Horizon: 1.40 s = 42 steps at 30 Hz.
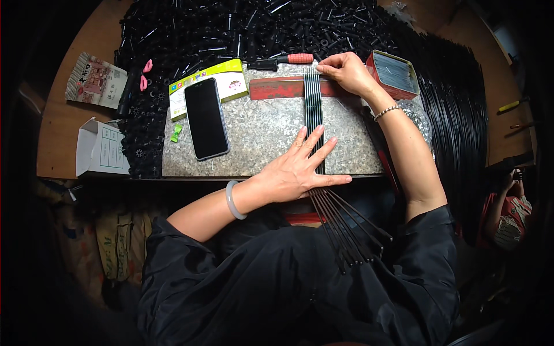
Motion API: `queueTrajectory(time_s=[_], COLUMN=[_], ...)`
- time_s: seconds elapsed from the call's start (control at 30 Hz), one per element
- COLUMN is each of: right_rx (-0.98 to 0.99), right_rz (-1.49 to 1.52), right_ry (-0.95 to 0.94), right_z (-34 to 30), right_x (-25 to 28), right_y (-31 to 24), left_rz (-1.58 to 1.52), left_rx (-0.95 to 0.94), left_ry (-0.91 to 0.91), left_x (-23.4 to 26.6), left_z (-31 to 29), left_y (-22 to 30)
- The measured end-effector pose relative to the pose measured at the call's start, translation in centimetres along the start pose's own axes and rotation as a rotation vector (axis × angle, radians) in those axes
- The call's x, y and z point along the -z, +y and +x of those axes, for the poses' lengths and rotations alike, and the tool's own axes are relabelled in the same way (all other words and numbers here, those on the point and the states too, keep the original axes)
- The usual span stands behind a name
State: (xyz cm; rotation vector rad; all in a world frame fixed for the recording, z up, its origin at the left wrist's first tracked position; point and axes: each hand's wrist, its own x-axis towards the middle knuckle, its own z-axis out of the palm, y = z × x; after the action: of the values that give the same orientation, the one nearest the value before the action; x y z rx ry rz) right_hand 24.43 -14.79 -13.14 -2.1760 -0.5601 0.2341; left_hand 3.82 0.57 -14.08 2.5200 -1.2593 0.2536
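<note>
A row of thin black rods lies side by side on the grey speckled slab, its upper ends crossing a red metal bar. My left hand rests flat over the rods near the slab's front edge, fingers spread. Below that hand the rods fan out past the edge toward my lap. At the far ends of the rods my right hand has its thumb and forefinger pinched together. Whatever sits between those fingertips is too small to make out. Beside my right wrist stands a red tin of thin, pale wire-like pieces.
A phone leans on a green-and-white box, left on the slab. Behind lies a red-handled tool before a heap of black parts. Long black rods pile up at right. An open white carton stands far left.
</note>
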Motion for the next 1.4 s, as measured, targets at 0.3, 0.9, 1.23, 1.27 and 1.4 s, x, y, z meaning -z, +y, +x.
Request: queueTrajectory(time_s=[0.3, 0.9, 1.23, 1.27, 1.4], right_rx=[0.092, 0.091, 0.104, 0.106, 0.153], right_rz=[-0.009, -0.020, 0.013, 0.014, 0.033], right_ry=[-0.128, -0.224, -0.236, -0.238, -0.174], right_z=[0.9, 0.9, 1.1, 1.1, 0.9], right_x=[0.4, 1.0, 0.6, 0.4, 0.3], right_y=[0.7, -0.5, -0.3, -0.3, -0.6], left_rz=[-0.071, -0.053, -0.062, -0.061, -0.075], left_rx=[0.025, 0.026, 0.027, 0.030, 0.014], left_ry=[-0.015, -0.014, -0.020, -0.027, -0.036], left_x=[0.1, 0.1, 0.2, 0.3, 0.4], left_z=[0.0, 0.0, -0.1, -0.2, 0.2], left_y=[0.1, 0.1, 0.1, 0.1, 0.0])
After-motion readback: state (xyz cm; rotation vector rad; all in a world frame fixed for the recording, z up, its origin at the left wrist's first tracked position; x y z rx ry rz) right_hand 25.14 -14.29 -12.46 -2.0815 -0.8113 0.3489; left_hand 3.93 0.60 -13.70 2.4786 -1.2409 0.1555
